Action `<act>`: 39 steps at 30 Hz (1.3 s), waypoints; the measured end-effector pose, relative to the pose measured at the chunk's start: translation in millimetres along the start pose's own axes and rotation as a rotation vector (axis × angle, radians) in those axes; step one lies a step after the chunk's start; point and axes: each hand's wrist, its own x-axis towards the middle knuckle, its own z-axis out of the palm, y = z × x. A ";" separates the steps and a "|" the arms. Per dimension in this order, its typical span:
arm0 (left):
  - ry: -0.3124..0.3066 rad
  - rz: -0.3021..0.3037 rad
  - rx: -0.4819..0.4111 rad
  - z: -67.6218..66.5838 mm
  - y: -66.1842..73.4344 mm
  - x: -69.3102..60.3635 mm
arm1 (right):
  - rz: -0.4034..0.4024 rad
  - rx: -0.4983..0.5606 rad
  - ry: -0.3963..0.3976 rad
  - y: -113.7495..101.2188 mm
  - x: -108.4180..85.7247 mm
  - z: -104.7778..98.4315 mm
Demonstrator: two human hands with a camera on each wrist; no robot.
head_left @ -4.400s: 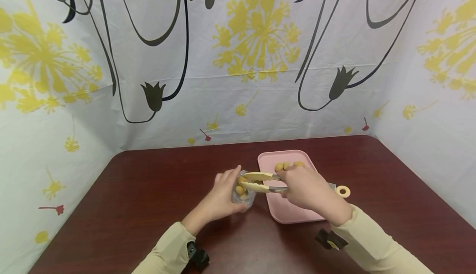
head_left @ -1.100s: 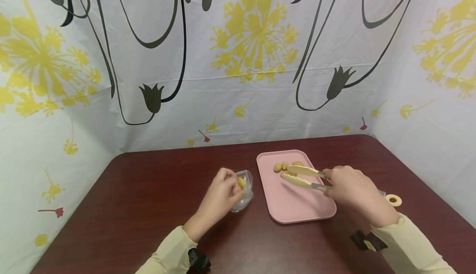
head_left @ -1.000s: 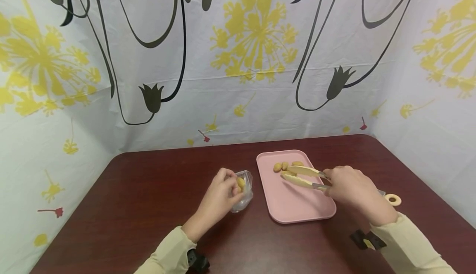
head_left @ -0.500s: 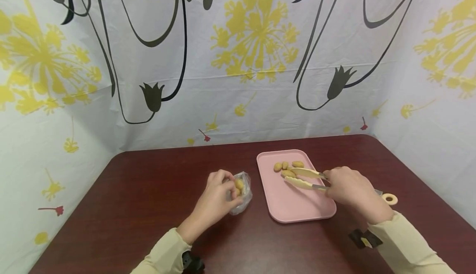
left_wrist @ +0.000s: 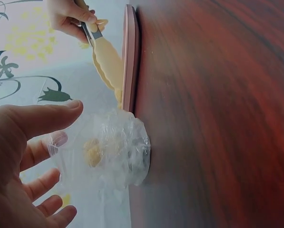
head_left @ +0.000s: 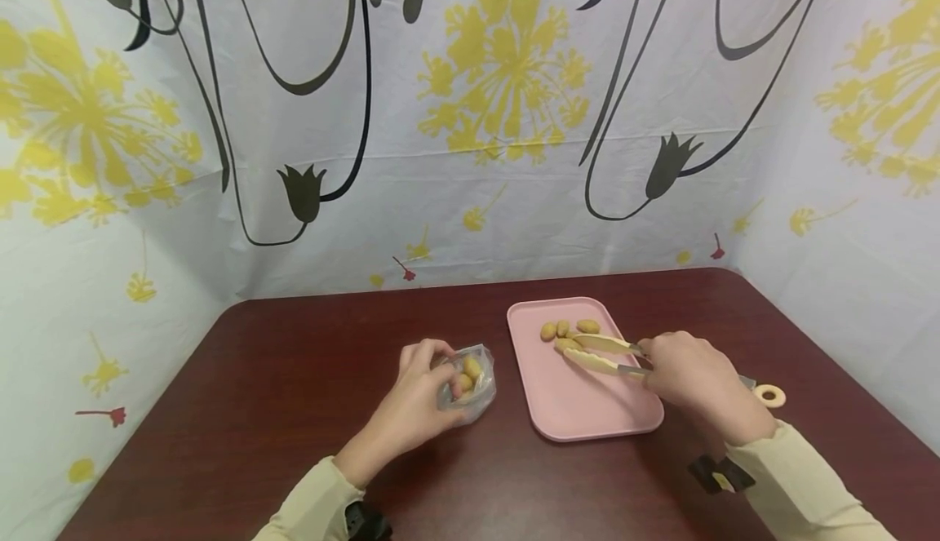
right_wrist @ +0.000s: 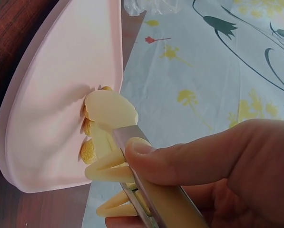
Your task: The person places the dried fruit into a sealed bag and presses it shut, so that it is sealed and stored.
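Note:
A clear plastic bag [head_left: 481, 390] with yellowish nuts [head_left: 472, 367] in it stands on the table, left of the pink tray. My left hand [head_left: 411, 398] is at its left side, pinching the bag's rim between fingers; in the left wrist view the bag [left_wrist: 118, 152] is beside the fingers. My right hand [head_left: 686, 370] grips cream-tipped tongs [head_left: 602, 361], whose tips lie over the tray by several nuts [head_left: 564, 329]. In the right wrist view the thumb presses the metal arm of the tongs [right_wrist: 156, 190], and part of the nuts is hidden behind the tips.
The pink tray [head_left: 587, 414] lies on the dark red-brown table [head_left: 330, 345], its right edge under the tongs. A patterned white cloth [head_left: 441, 198] hangs behind the table and along both sides.
The tongs moved from the bag to the nuts on the tray and opened wider. Lately my left hand shifted slightly left and down, and the bag's mouth shows wider, with more nuts visible.

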 end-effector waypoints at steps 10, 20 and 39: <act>0.010 0.046 0.017 -5.4 -6.5 -6.7 | -0.016 0.003 0.036 -2.3 -5.0 0.6; 0.013 0.042 0.054 -9.2 -9.9 -8.1 | -0.050 0.000 0.068 -8.2 -13.8 -3.8; 0.151 0.012 -0.037 6.7 4.6 4.2 | -0.153 0.016 0.135 -30.0 -21.7 -18.6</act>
